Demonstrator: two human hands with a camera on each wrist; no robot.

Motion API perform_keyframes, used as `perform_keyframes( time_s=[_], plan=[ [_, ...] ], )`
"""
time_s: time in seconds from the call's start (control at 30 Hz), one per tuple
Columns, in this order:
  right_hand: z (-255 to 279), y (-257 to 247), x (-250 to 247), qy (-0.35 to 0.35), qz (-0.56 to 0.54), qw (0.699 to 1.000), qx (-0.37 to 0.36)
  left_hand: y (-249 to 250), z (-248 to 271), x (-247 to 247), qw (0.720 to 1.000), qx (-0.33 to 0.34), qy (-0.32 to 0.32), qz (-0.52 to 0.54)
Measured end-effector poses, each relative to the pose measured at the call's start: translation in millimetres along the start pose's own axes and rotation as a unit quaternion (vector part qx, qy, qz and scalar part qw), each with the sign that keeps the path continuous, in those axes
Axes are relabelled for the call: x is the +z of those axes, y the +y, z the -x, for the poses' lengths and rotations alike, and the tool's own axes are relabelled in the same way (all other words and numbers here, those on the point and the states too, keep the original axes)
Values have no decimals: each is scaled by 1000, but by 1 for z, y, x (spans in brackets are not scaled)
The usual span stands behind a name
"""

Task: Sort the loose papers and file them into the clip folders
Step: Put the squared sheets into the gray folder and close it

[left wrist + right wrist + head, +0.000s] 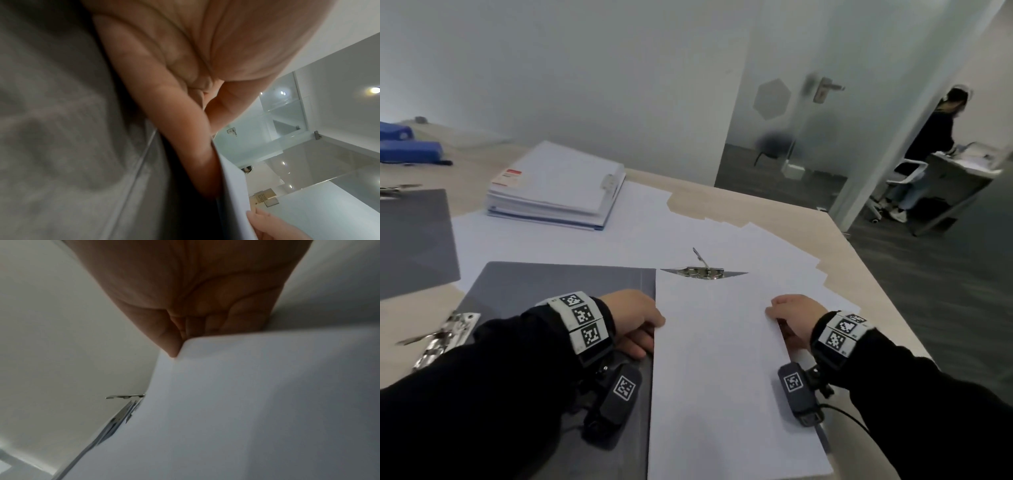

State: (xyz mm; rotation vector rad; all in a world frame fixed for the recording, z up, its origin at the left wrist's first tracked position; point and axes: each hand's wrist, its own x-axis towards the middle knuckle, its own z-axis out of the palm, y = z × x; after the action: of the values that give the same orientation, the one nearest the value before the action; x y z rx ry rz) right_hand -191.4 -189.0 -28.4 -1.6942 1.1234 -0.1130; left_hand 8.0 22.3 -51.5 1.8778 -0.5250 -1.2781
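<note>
While both hands grip its long edges, a stack of white sheets (pixel 717 370) lies on the right half of an open grey clip folder (pixel 544 287), its far edge just short of the metal clip (pixel 702 270), whose lever stands raised. The left hand (pixel 635 322) holds the stack's left edge, thumb on top and fingers (pixel 185 138) curled beneath the paper, as the left wrist view confirms. The right hand (pixel 792 317) holds the right edge in the same manner; in the right wrist view its fingers (pixel 205 324) disappear behind the sheet. Loose papers (pixel 722 240) lie fanned over the wooden table (pixel 774 209) beyond and to the right of the folder. A thick bundle of filed sheets (pixel 558 185) rests farther back, on top of the spread paper. A second grey folder (pixel 414 240) lies open at the left, and a detached metal clip mechanism (pixel 445 337) sits beside the near folder's left corner. Blue objects (pixel 407 147), blurred, occupy the far left of the table. Beyond a frosted glass door (pixel 791 113), another person (pixel 931 144) stands at a desk.
</note>
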Motion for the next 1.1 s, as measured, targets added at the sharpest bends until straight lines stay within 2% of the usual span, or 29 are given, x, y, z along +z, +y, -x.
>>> perform_keyframes(
  time_s=[0.23,0.37,0.43,0.57,0.67,0.8,0.9,1.0,1.1],
  plan=[
    [-8,23,-4,-12,-78,997,-20,7,9,-6,1000,-29,-2,5],
    [-12,25,-5,-25,-82,996,-27,30,6,-18,993,21,115,-31],
    [-14,25,-5,-30,-83,996,-30,48,1,-20,987,49,150,-23],
    [-16,26,-7,-31,-79,996,-36,85,-15,-15,971,80,197,-110],
    [-14,25,-9,-37,-55,997,-44,111,-30,-2,967,73,184,-159],
    [-13,25,-11,-44,-36,997,-51,136,-44,23,979,82,160,-91],
    [-13,26,-12,-47,-33,997,-51,150,-52,43,982,93,139,-85],
    [-14,26,-12,-45,-26,997,-51,153,-59,62,982,112,94,-116],
    [-12,25,-12,-40,-22,998,-49,151,-60,74,983,147,43,-101]
  ],
)
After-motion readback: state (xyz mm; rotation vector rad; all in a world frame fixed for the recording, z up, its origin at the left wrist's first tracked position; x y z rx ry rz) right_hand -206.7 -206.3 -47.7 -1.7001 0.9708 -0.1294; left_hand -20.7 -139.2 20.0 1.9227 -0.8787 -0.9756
